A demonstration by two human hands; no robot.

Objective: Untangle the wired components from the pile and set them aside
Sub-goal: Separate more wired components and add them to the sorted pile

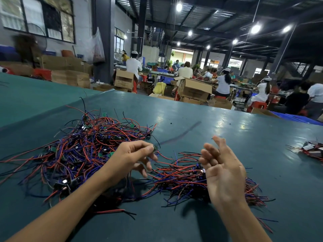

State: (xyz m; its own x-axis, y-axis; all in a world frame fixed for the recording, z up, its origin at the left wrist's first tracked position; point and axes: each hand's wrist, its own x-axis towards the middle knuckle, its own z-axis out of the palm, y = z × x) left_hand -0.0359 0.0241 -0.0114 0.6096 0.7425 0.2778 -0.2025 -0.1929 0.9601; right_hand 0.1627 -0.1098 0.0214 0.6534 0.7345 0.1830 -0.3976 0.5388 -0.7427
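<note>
1. Teal sheeting covers the table [236, 137], the largest thing before me. I count 1 working surface with 3 separate heaps of wiring on it.
2. The tangled pile [82, 151] lies at my left, red, blue and black leads knotted around little green boards and black parts. That makes 1 pile in 3 wire colours. The single leads are too crossed to count.
3. The set-aside bundle [181, 177] lies just beside the pile, below my right wrist, with its leads running roughly 1 way. It is far smaller than the pile, so I judge most of the sorting remains.
4. A small heap [312, 151] sits well apart at the far right, cut off by the frame's edge: 1 of these.
5. Of my 2 hands, the right hand [223, 173] hangs above the bundle with its palm toward me and fingers loosely spread, holding nothing. The left hand [132, 158] hovers between pile and bundle, thumb and forefinger pinched and the other fingers loose.
6. The component [154, 148] sits in that pinch: 1 small piece, blurred, with a thin black lead rising off it. I judge I am partway through freeing this 1. Next I should draw it clear gently, use my empty right hand to hold back any snagged leads, then lay it along the bundle.
</note>
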